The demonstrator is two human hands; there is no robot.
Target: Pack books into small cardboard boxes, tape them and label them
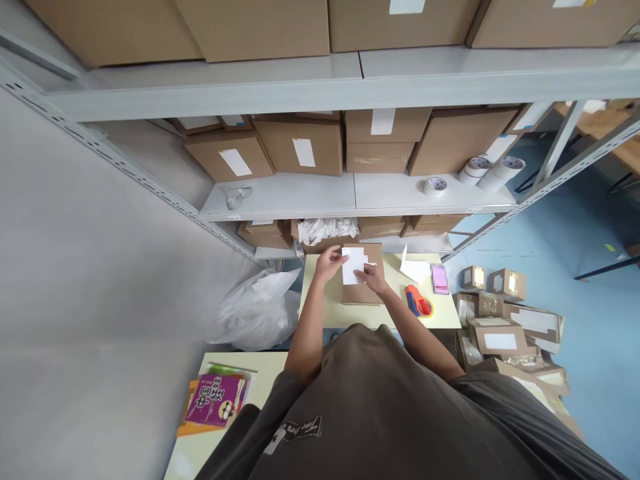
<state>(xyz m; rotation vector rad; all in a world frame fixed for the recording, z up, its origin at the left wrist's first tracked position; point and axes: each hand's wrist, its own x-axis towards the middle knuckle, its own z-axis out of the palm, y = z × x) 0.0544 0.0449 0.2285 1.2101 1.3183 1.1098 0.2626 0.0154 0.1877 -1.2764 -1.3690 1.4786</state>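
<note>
One white sheet (353, 264), I see, is pinched by the left hand (329, 263) at its left edge and the right hand (371, 276) lower right, over a cardboard box (361, 295).

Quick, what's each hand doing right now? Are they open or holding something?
Left hand: closed, holding the white sheet by its left side.
Right hand: closed, holding the same sheet by its right side.
</note>
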